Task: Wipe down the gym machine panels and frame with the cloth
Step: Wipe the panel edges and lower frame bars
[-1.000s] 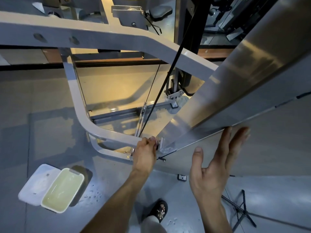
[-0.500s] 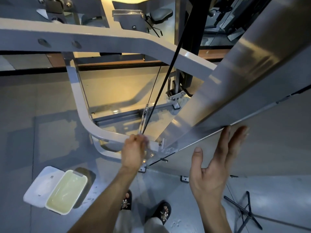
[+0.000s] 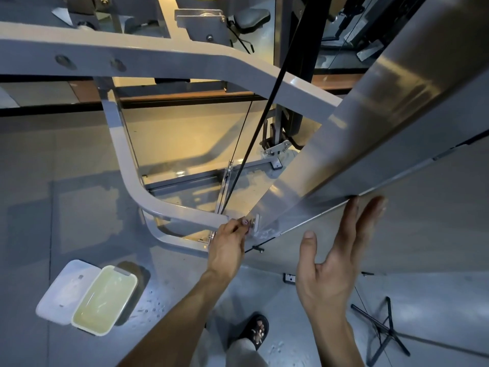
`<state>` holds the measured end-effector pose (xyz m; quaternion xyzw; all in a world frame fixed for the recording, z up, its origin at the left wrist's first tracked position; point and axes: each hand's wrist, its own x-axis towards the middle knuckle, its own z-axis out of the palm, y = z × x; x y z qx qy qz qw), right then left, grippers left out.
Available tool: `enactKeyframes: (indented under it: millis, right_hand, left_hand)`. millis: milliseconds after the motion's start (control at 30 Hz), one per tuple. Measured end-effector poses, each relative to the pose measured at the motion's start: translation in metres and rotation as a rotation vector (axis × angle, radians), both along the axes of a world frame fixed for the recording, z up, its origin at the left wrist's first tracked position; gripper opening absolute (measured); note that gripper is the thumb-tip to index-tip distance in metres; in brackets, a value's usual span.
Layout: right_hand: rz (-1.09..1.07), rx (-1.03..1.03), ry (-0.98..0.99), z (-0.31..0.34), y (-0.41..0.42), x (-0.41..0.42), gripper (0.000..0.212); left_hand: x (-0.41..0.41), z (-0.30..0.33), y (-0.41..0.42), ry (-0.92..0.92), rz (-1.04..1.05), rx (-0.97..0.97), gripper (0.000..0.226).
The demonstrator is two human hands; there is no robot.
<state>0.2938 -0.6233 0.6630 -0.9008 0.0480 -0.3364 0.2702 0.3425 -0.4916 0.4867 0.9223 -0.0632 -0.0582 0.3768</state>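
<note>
Machine frame [image 3: 169, 210] under curled left hand [image 3: 229, 245]; right hand [image 3: 333, 268] spread beside panel [image 3: 370, 123].

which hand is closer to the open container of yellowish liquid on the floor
Left. The left hand is up at the frame's lower bar, right of the container. The right hand is farther right, against the metal panel.

Dim, cool indoor light. Warm yellow glow on floor [image 3: 185, 139] behind frame [image 3: 164, 59]. Soft glare on panel [image 3: 391, 96]. Wide-angle bending at edges; focus sharp.
</note>
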Motion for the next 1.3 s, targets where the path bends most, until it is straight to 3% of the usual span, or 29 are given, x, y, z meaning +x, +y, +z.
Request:
enactKeyframes:
  millis: [167, 233, 367, 500, 633, 733, 867, 1000, 1133, 1300]
  right_hand:
    - [0.005, 0.063, 0.005, -0.004, 0.007, 0.005, 0.075]
    - [-0.008, 0.049, 0.012, -0.007, 0.007, 0.002, 0.074]
    - [-0.002, 0.023, 0.016, -0.008, 0.007, 0.005, 0.075]
    - [-0.001, 0.062, 0.024, -0.009, 0.010, 0.002, 0.078]
    - [0.033, 0.126, 0.147, -0.023, 0.013, -0.015, 0.081]
    - [0.070, 0.176, 0.288, -0.052, 0.024, -0.037, 0.072]
    - [0.145, 0.166, 0.493, -0.091, 0.038, -0.051, 0.076]
    - [0.314, 0.098, 0.581, -0.109, 0.056, -0.048, 0.072]
    - [0.464, 0.008, 0.666, -0.125, 0.082, -0.025, 0.065]
    - [0.516, -0.093, 0.828, -0.148, 0.098, 0.005, 0.067]
  left_hand:
    - [-0.017, -0.011, 0.029, 0.044, -0.213, 0.096, 0.034]
    - [-0.028, -0.008, 0.045, 0.060, -0.134, 0.032, 0.024]
    - [-0.003, 0.016, 0.041, -0.128, 0.055, -0.103, 0.020]
    - [0.003, 0.012, 0.010, -0.068, -0.024, -0.028, 0.025]
    - [0.000, 0.002, 0.015, 0.007, -0.102, 0.028, 0.029]
    - [-0.001, 0.016, 0.043, -0.004, -0.078, -0.032, 0.020]
    - [0.015, 0.032, 0.127, -0.053, 0.282, -0.147, 0.018]
    - [0.050, 0.028, 0.199, -0.083, 0.486, -0.004, 0.023]
    - [0.066, 0.011, 0.200, -0.045, 0.440, 0.090, 0.022]
    - [0.044, 0.009, 0.134, -0.047, 0.284, 0.076, 0.018]
